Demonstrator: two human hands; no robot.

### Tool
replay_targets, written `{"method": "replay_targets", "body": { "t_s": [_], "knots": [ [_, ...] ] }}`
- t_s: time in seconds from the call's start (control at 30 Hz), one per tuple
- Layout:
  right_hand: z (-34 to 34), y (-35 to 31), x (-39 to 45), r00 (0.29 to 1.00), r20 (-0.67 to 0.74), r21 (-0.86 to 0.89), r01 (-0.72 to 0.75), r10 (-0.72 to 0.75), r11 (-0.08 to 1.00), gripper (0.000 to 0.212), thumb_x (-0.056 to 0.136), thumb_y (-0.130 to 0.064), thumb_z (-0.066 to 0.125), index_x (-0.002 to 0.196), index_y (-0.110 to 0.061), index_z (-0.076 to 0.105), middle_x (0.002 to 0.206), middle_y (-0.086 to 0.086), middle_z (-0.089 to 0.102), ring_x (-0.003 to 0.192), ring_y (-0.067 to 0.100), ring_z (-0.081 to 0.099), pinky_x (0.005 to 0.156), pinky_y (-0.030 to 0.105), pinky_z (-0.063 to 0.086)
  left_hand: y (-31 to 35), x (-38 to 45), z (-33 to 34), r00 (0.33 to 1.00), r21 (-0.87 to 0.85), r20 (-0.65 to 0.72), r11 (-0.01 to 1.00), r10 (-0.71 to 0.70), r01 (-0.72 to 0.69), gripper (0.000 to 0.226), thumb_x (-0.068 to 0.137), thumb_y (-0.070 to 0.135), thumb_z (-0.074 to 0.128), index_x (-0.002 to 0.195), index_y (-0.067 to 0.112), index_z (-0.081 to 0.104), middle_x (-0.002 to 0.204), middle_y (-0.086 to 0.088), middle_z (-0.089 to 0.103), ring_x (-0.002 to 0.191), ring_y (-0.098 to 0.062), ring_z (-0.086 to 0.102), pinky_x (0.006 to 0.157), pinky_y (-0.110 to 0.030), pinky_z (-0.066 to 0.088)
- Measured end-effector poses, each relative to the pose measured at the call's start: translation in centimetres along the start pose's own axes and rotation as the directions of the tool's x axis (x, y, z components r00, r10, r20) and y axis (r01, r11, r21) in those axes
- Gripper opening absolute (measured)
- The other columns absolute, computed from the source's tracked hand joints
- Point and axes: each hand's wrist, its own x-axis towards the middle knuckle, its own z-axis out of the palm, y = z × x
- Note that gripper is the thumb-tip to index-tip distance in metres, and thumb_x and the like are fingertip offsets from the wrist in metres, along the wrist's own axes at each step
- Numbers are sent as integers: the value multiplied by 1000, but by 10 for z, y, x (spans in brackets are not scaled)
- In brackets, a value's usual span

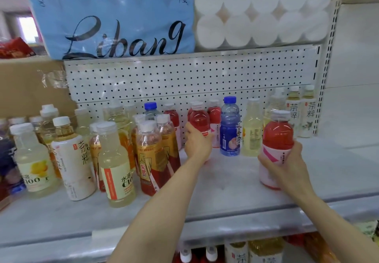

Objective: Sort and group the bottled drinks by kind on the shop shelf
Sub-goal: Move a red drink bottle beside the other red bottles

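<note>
1. Lower right of the frame: the right hand (287, 165) grasps a red drink bottle (277, 137) with a pink label, upright at the shelf (225, 180) front.
2. Centre: the left hand (198, 143) wraps around a second red bottle (200, 119), beside more red bottles (214, 115).
3. Just right, a blue bottle (230, 127) stands.
4. Left: yellow and amber bottles (114, 160) cluster.
5. Top: toilet paper packs (260, 17).

Both hands are on red drinks: left hand (198, 139) grips a red bottle (200, 119) by the shelf's (235, 180) back edge, right hand (285, 160) holds another red bottle (276, 139) near the front. Mixed bottles crowd the left side.
</note>
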Motion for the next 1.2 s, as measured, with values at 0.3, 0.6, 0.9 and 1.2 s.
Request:
{"method": "replay_targets", "body": {
  "t_s": [0.3, 0.6, 0.9, 1.2],
  "knots": [
    [14, -57, -15, 976, 38, 282, 195, -214, 939, 89, 77, -50, 76, 149, -45, 23, 124, -15, 52, 100, 13, 57, 83, 31, 46, 15, -36, -18, 986, -360, -66, 917, 156, -169, 80, 71, 67, 70, 138, 37, 39, 116, 8, 58, 100, -10, 63, 86, -38, 58],
    [36, -83, -61, 935, 156, 419, 230, -319, 878, 88, 78, -49, 73, 153, -39, 27, 141, -7, 55, 119, 21, 60, 101, 54, 48, -5, -107, -95, 960, -376, -207, 890, 190, -258, 60, 79, 51, 76, 118, 73, 36, 109, 15, 67, 98, -4, 66, 93, -36, 55],
    [64, -135, -139, 898, 200, 485, 257, -392, 836, 93, 81, -32, 73, 153, -50, 17, 135, -22, 43, 114, 9, 50, 100, 39, 41, -51, -151, -187, 924, -310, -344, 908, 169, -281, 68, 78, 48, 79, 130, 65, 39, 105, 18, 68, 94, -2, 67, 93, -35, 55],
    [124, -212, -245, 867, 244, 605, 214, -434, 767, 92, 78, -39, 71, 154, -45, 20, 136, -34, 47, 112, -11, 52, 96, 24, 41, -116, -184, -314, 917, -311, -372, 911, 147, -272, 74, 79, 44, 81, 142, 48, 42, 110, 13, 68, 91, 3, 68, 86, -30, 59]
  ]
}}
